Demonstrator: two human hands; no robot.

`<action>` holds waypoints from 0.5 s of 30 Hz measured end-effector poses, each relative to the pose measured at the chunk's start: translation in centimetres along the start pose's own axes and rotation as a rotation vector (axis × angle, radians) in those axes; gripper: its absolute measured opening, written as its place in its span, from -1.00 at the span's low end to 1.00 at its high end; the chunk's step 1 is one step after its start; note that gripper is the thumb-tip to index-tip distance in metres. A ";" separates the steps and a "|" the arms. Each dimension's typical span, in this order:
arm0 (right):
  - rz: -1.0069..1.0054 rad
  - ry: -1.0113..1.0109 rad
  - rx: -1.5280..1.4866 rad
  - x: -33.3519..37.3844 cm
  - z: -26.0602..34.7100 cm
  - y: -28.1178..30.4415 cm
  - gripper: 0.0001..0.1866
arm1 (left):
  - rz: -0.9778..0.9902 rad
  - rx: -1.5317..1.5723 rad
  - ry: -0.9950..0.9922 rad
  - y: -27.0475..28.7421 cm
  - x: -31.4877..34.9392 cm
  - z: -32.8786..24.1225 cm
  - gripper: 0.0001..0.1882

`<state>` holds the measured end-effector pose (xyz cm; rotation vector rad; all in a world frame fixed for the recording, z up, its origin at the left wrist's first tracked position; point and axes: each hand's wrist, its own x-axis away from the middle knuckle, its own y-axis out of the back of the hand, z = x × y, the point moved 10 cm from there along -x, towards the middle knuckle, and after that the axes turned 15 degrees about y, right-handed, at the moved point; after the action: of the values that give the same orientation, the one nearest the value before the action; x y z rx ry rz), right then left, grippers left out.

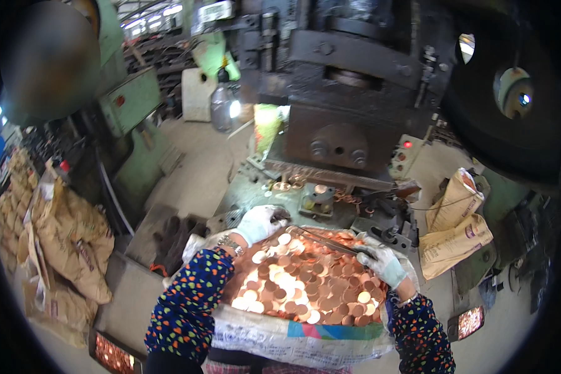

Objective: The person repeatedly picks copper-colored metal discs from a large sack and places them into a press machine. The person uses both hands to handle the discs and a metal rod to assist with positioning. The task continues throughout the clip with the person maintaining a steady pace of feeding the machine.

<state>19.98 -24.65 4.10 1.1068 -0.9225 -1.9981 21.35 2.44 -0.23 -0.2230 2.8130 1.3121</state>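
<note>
My left hand (261,224), in a white glove with darkened fingertips, is at the far left edge of a heap of round copper discs (311,274). Its fingers are curled together; whatever they hold, if anything, is hidden. In my gloved right hand (383,262), at the heap's right edge, is a pair of long thin metal tweezers (327,240), pointing left over the discs toward my left hand. The discs lie on a white woven plastic sack (262,333) with a coloured stripe, right in front of me.
Beyond the discs stands a dark press (340,134) with a green bed (249,193) carrying metal fixtures and a few discs. Brown paper sacks stand at left (75,243) and right (456,243). A dark glove (177,240) lies left; a control box (405,156) shows a red light.
</note>
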 end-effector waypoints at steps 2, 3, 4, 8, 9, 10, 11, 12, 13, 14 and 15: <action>0.015 -0.256 -0.198 2.8 -1.1 -2.0 -0.62 | 0.176 0.138 0.084 0.9 3.2 2.5 -0.69; 0.131 -0.345 -0.223 3.7 -1.8 -3.7 -0.60 | 0.173 0.040 -0.003 1.9 5.0 2.6 -0.67; 0.049 -0.243 -0.203 3.6 -0.9 -3.5 -0.57 | 0.182 0.000 0.046 2.5 6.3 3.9 -0.67; 0.095 -0.199 -0.118 4.4 -1.4 -4.9 -0.58 | 0.125 -0.110 0.031 4.2 10.5 5.6 -0.65; 0.093 -0.184 -0.113 4.4 -1.4 -5.0 -0.57 | 0.093 -0.145 0.003 4.2 11.3 5.6 -0.64; 0.105 -0.229 -0.155 4.7 -1.9 -5.4 -0.56 | 0.151 -0.186 -0.006 3.5 12.2 5.9 -0.62; 0.106 -0.241 -0.151 4.9 -2.0 -5.4 -0.55 | 0.163 -0.210 0.039 3.1 12.6 6.6 -0.61; 0.103 -0.250 -0.144 5.0 -2.1 -5.4 -0.54 | 0.135 -0.285 0.077 3.0 13.3 7.2 -0.59; 0.095 -0.259 -0.135 5.0 -2.2 -5.4 -0.53 | 0.095 -0.349 0.087 3.0 13.9 7.6 -0.56; 0.084 -0.256 -0.140 5.1 -2.2 -5.3 -0.52 | 0.051 -0.364 0.163 3.2 14.3 8.4 -0.53; 0.074 -0.254 -0.145 5.1 -2.2 -5.3 -0.52 | 0.007 -0.378 0.238 3.3 14.8 9.1 -0.50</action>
<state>18.66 -26.52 -3.22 0.7414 -0.9141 -2.1393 5.99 9.70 -4.88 -0.4028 2.7157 1.9312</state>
